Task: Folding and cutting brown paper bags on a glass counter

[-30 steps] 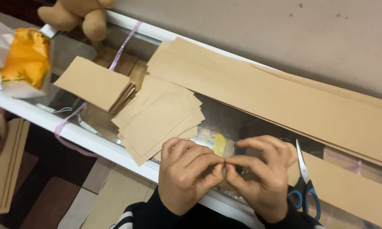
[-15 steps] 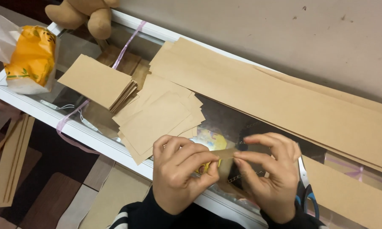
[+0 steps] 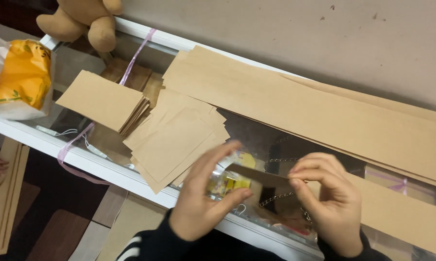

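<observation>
Brown folded cardboard piece (image 3: 261,181) is being held between both hands above the near edge of the glass tabletop (image 3: 256,135). Left hand (image 3: 203,198) is pinching its left end with a closed grip, and right hand (image 3: 331,203) is pinching its right end. Loose brown paper sheets (image 3: 177,137) are lying just left.

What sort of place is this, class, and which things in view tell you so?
Probably a home craft table: a glass-topped table against a wall, stacks of cut brown paper pieces, long brown paper sheets and a teddy bear. Both hands hold a small brown paper piece.
</observation>
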